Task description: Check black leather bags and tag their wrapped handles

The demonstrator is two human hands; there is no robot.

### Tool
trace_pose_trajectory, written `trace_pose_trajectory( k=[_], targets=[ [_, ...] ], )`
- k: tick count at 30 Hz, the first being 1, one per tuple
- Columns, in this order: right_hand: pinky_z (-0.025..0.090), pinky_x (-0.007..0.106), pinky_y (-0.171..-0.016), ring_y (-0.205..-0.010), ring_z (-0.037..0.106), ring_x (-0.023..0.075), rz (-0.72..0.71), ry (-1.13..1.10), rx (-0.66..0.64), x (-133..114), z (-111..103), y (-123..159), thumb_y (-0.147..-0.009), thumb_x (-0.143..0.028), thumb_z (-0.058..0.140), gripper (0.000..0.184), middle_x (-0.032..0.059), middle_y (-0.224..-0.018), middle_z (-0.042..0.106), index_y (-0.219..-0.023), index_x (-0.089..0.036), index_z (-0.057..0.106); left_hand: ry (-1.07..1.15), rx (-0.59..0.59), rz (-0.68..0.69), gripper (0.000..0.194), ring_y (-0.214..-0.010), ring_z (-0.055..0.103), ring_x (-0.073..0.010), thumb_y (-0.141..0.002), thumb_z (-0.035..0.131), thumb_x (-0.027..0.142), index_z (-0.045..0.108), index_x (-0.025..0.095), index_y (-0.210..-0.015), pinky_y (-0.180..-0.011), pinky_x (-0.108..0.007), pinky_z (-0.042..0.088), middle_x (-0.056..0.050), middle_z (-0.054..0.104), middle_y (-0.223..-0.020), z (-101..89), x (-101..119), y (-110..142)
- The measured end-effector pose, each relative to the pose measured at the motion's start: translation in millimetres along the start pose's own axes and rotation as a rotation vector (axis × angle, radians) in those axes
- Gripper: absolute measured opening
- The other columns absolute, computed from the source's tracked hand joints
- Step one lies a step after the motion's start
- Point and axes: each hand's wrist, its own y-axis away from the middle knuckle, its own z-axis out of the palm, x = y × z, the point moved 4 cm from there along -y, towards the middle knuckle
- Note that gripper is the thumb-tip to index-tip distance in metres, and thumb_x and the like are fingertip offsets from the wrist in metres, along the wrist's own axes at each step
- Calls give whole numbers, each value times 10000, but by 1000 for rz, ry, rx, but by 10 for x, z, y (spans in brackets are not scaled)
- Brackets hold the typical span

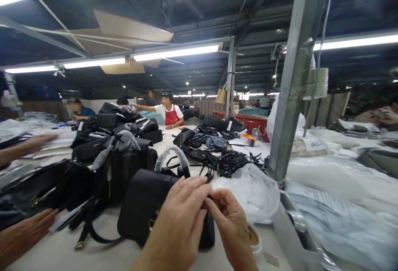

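A black handbag [141, 204] stands upright on the pale table in front of me, its gold clasp partly behind my wrist. Its top handle [174, 155] is wrapped in clear plastic. My left hand [183, 211] reaches across the bag's right side, fingers together and curled over a black strap [210, 175] at the upper corner. Right beside it, my right hand [226, 211] pinches the same spot between thumb and fingertips. The fingers hide most of what they grip. A white cup [256, 246] with brownish contents sits partly behind my right wrist.
Another person's hands [31, 229] work among black bags [46, 184] at the left. More bags [115, 125] and a heap of black straps [224, 150] lie farther back. White plastic wrap [251, 192] and a metal post [287, 80] stand to the right.
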Motion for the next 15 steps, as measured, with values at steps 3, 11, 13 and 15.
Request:
trace_pose_trajectory(
  k=[3,11,13,15],
  targets=[
    [518,212,-660,-711,613,127,8,-19,-14,-43,-75,125,-646,-342,839,264,-12,-737,679,-761,-209,642,60,-160,-2,383,-1241,526,-227,-843,469,69,637,233,-1144,-1148,-487,278,-51,661,-1244,464,14,-129],
    [583,267,-723,-816,701,164,215,-64,-17,128,-374,294,-731,-379,794,271,19,-882,738,-920,-227,674,99,-229,-36,176,-1247,501,-231,-862,542,131,685,234,-873,-1164,-508,214,-30,664,-1183,543,-188,-93],
    [601,307,-721,-870,718,207,249,-59,-21,170,-406,322,-746,-419,774,307,43,-959,744,-968,-233,674,96,-258,-64,146,-1258,491,-238,-854,557,138,671,229,-855,-1166,-519,201,-24,662,-1195,537,-190,-83],
    [611,340,-712,-874,726,238,246,-28,-21,184,-440,337,-745,-433,770,313,62,-967,747,-958,-220,684,101,-286,-81,126,-1266,482,-241,-848,564,140,656,227,-835,-1168,-525,184,-18,657,-1210,544,-189,-80]
  ],
)
